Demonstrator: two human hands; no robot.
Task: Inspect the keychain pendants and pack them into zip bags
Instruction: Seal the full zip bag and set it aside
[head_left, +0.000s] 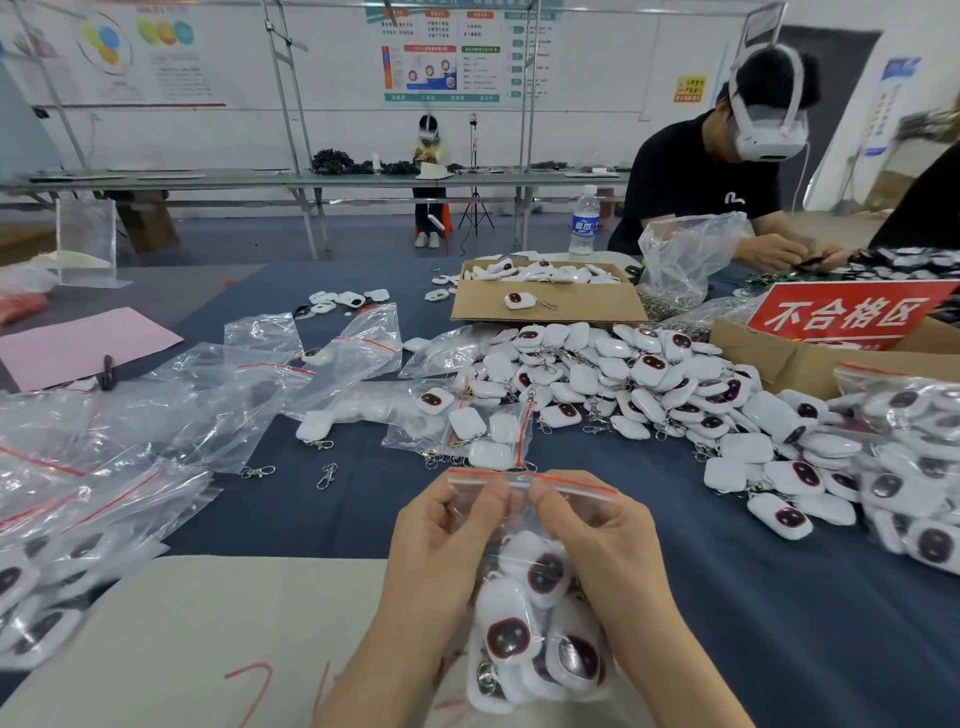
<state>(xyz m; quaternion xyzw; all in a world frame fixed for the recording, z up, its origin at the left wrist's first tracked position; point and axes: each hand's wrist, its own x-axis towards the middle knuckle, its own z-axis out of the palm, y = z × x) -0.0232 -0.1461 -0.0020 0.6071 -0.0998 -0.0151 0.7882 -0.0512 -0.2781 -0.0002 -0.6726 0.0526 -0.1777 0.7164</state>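
Near edge of the table, centre. Clear, crinkled plastic zip bag with a red seal strip (530, 592) is held upright between both hands. Left hand (441, 540) and right hand (592, 535) each pinch the bag's top just under the red strip, thumbs on the near face, thumb tips almost meeting, fingers curled behind the film.

The bag bulges with white, rounded-rectangular glossy keychain pendants with dark oval faces rimmed in red (506, 636). A metal clasp shows low at the bag's left side.

The bag hangs over the edge of a matte beige board with red pen marks (234, 623), which lies on a dark blue table cloth (727, 597).

A heaped pile of loose pendants (623, 384) is well beyond the hands, to the right. Flat, empty clear zip bags (208, 395) lie rumpled to the left. Filled bags at the left edge (31, 597) and the right edge (914, 467).

Two loose silvery metal clasps (327, 475) lie on the cloth left of the hands.

Further back: open brown cardboard box holding pendants (545, 306), red sign with white characters (847, 314), clear water bottle with blue label (584, 221), pale pink paper sheet (78, 343). A person in a black shirt and white headset (701, 176) sits at the far right.
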